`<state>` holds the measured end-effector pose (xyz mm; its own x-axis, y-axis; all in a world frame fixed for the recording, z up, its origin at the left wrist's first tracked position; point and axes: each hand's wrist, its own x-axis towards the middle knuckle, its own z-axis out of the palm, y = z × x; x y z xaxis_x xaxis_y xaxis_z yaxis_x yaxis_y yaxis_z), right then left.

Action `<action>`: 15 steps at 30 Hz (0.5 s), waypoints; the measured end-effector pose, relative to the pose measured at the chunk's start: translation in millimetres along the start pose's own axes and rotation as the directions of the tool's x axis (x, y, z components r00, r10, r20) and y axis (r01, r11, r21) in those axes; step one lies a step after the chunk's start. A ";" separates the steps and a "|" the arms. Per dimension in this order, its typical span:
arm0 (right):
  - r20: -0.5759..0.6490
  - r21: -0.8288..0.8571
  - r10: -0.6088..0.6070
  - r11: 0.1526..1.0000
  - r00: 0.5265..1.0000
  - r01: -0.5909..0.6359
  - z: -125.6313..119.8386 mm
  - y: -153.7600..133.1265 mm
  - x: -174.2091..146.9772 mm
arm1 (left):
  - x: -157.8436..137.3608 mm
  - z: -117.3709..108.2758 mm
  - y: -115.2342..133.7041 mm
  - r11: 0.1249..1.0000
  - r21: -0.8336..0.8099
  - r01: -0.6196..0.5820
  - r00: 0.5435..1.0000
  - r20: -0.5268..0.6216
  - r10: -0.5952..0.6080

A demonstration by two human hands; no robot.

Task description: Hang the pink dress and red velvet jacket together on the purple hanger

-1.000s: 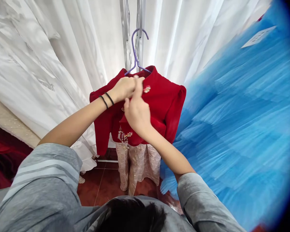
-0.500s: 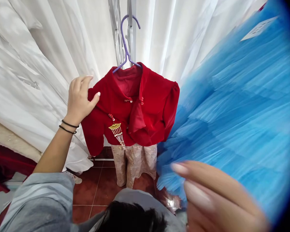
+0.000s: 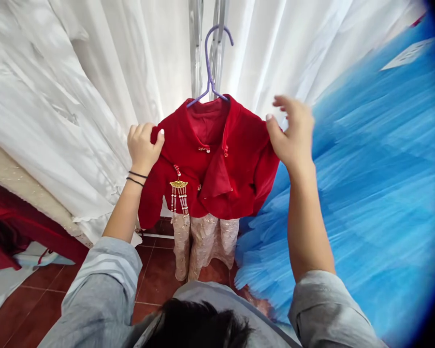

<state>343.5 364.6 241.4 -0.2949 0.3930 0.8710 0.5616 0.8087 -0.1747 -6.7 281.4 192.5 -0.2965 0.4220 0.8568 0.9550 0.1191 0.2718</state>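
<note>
A red velvet jacket [image 3: 244,169] with a stand collar hangs in front of me on a purple hanger [image 3: 209,72]. Its front is partly unfastened, with one flap folded down. A gold fan-shaped tassel pendant [image 3: 179,184] dangles on its left side in view. My left hand [image 3: 144,145] grips the jacket's shoulder on that side, thumb in front and fingers behind. Beside the opposite shoulder, my right hand [image 3: 293,129] is open, its thumb and fingers apart and the thumb close to the velvet. Below the jacket hangs a pale patterned skirt-like garment [image 3: 206,241].
White draped cloth [image 3: 130,58] lines the back and left. A large blue tulle gown [image 3: 348,183] fills the right side. The hanger's hook is at a metal rail [image 3: 196,43]. Dark red fabric [image 3: 39,217] lies low on the left, above the red tiled floor [image 3: 152,275].
My right hand has risen from the lower right to the jacket's right shoulder. My left hand has closed onto the other shoulder. The jacket appears shifted slightly right in view.
</note>
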 end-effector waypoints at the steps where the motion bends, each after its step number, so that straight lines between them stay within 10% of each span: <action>1: 0.028 -0.011 0.024 1.000 0.999 -0.024 27.1 16.5 14.6 | 1.3 -0.1 -1.8 1.000 0.011 0.000 1.000 0.018 -0.001; 6: -0.004 -0.072 0.088 0.994 0.996 -0.088 72.7 49.5 10.2 | 2.3 -9.0 -1.0 1.000 0.024 -0.012 0.996 0.088 0.010; 11: -0.270 0.017 0.187 0.982 0.944 -0.190 61.6 -0.5 -47.4 | -26.2 -17.1 -3.5 0.999 0.019 -0.048 0.995 -0.083 0.049; 15: 0.018 0.160 0.325 0.932 0.945 -0.324 80.6 -46.8 -94.3 | -48.7 -13.8 -22.0 0.991 -0.115 0.066 0.988 -0.133 -0.081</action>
<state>282.7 325.0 130.5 -0.1097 0.6424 0.7585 0.4956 0.6968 -0.5185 -13.5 245.8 150.8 -0.3723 0.2878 0.8824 0.9254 0.0426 0.3765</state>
